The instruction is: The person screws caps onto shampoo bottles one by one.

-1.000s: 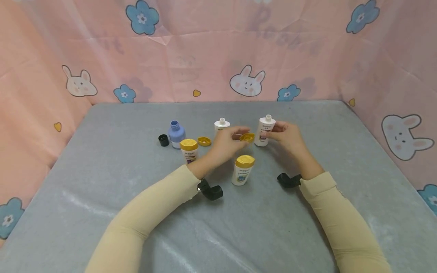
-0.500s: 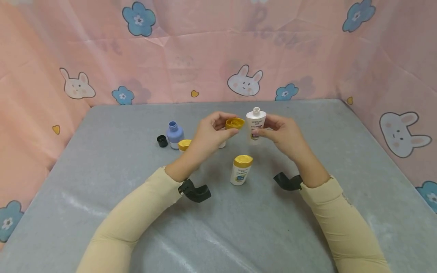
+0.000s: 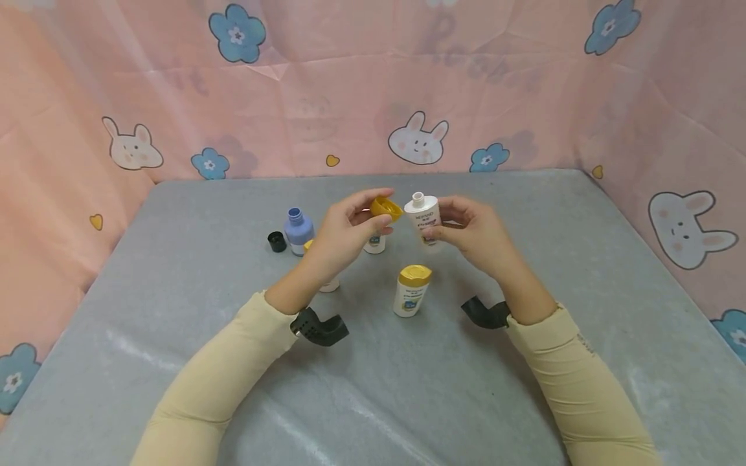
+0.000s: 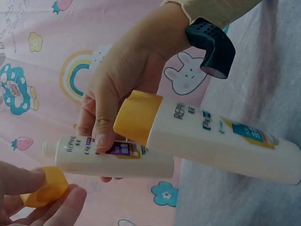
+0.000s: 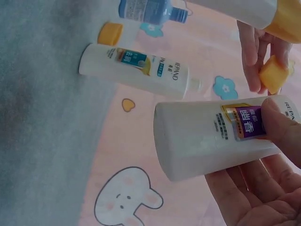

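Observation:
My left hand (image 3: pixel 344 226) pinches a gold bottle cap (image 3: pixel 386 208) between thumb and fingers, its hollow underside partly showing. To its right, my right hand (image 3: pixel 474 226) grips an uncapped white shampoo-type bottle (image 3: pixel 428 219) around its body, the neck tilted toward the cap. In the right wrist view this bottle (image 5: pixel 197 136) shows a purple label, held above the table. Cap and bottle neck are a short gap apart. A white bottle with a gold cap (image 3: pixel 412 294) stands in front of both hands. An uncapped white bottle (image 5: pixel 136 68) with a teal label stands behind my left hand.
A blue open bottle (image 3: pixel 299 233) and a black cap (image 3: pixel 276 241) are at the left. Another white bottle (image 3: pixel 329 285) is mostly hidden by my left forearm. A second gold cap (image 5: pixel 110 34) lies on the grey table (image 3: pixel 495 401). Pink printed cloth (image 3: pixel 326 84) hangs behind.
My right hand has lifted the uncapped bottle and brought it left, tilting its neck. My left hand has moved left with the gold cap and turned it.

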The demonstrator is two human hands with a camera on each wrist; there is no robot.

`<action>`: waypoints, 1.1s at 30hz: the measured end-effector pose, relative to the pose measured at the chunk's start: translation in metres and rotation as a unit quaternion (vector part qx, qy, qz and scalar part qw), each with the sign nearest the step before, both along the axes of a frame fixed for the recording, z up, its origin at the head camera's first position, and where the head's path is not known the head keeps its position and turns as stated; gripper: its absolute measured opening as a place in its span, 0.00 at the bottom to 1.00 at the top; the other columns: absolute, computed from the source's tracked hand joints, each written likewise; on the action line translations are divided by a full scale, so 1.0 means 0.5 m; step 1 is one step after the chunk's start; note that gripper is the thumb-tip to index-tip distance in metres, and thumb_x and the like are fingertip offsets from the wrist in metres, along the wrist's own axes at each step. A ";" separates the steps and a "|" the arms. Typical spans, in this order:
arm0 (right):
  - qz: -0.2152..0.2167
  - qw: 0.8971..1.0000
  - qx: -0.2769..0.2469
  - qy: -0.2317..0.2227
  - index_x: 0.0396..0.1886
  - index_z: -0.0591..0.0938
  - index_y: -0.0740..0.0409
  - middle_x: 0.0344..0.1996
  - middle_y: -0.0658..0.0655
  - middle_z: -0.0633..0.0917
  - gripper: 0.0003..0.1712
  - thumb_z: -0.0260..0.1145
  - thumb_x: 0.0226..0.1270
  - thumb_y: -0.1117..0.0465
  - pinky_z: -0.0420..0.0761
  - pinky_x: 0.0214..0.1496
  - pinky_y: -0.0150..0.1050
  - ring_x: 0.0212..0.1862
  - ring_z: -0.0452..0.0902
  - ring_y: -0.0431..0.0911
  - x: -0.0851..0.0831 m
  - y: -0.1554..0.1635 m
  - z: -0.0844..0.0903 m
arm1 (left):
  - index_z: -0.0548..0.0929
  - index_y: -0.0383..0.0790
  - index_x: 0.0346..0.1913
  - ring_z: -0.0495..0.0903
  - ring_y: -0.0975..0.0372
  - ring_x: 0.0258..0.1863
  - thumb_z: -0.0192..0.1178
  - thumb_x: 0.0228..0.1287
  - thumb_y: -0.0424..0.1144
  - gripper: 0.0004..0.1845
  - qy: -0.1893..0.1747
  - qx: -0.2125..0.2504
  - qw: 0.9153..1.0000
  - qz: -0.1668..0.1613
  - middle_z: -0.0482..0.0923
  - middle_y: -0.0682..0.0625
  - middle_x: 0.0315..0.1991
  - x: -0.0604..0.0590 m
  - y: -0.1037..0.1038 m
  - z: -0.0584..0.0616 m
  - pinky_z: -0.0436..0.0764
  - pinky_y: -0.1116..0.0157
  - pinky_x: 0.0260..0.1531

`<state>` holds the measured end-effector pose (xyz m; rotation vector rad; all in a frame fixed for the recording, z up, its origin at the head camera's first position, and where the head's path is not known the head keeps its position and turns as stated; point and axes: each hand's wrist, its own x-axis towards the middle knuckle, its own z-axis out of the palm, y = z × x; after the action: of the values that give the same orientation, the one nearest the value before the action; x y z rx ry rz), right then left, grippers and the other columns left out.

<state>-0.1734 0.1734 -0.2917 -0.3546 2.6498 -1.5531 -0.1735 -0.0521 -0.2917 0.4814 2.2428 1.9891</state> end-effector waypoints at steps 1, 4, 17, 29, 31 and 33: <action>0.004 1.000 0.001 0.002 0.61 0.79 0.62 0.57 0.62 0.83 0.24 0.71 0.65 0.61 0.82 0.62 0.44 0.59 0.80 0.53 0.000 0.000 -0.001 | 0.75 0.43 0.68 0.83 0.54 0.51 0.59 0.71 0.31 0.24 0.000 -0.003 1.000 0.000 0.77 0.43 0.57 0.000 -0.001 -0.001 0.86 0.63 0.51; 0.019 1.000 0.006 0.007 0.62 0.79 0.61 0.58 0.62 0.82 0.25 0.69 0.67 0.63 0.78 0.66 0.49 0.60 0.78 0.54 -0.001 -0.001 -0.005 | 0.72 0.45 0.71 0.83 0.53 0.52 0.59 0.71 0.32 0.26 0.004 -0.021 1.000 0.010 0.77 0.44 0.58 0.001 -0.004 -0.001 0.86 0.64 0.51; 0.034 0.998 0.042 0.016 0.60 0.79 0.60 0.56 0.61 0.83 0.23 0.69 0.67 0.61 0.84 0.59 0.48 0.59 0.80 0.54 0.000 -0.004 -0.006 | 0.79 0.41 0.61 0.82 0.59 0.55 0.64 0.68 0.35 0.19 0.039 -0.039 0.997 0.045 0.82 0.46 0.55 0.005 -0.017 -0.007 0.84 0.63 0.53; 0.046 0.997 0.060 0.014 0.61 0.81 0.56 0.54 0.59 0.85 0.23 0.70 0.66 0.59 0.84 0.50 0.39 0.58 0.82 0.52 0.002 -0.006 -0.009 | 0.83 0.42 0.59 0.82 0.62 0.53 0.66 0.67 0.39 0.19 0.057 -0.085 0.993 0.054 0.84 0.50 0.53 0.005 -0.015 -0.005 0.84 0.65 0.55; 0.049 0.997 0.062 0.011 0.61 0.81 0.56 0.55 0.58 0.85 0.24 0.69 0.67 0.58 0.85 0.51 0.39 0.58 0.81 0.51 0.003 -0.007 -0.009 | 0.83 0.43 0.59 0.81 0.62 0.53 0.66 0.67 0.39 0.19 0.066 -0.090 0.992 0.053 0.84 0.50 0.54 0.004 -0.014 -0.006 0.84 0.66 0.54; 0.052 0.997 0.063 0.006 0.62 0.81 0.56 0.55 0.58 0.85 0.24 0.69 0.67 0.57 0.85 0.51 0.39 0.58 0.81 0.51 0.003 -0.007 -0.008 | 0.84 0.42 0.59 0.82 0.62 0.52 0.66 0.66 0.39 0.19 0.071 -0.088 0.992 0.053 0.84 0.49 0.53 0.003 -0.014 -0.007 0.85 0.67 0.53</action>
<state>-0.1720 0.1700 -0.2958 -0.4871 2.6733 -1.3523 -0.1718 -0.0589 -0.2954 0.5084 2.5519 1.8334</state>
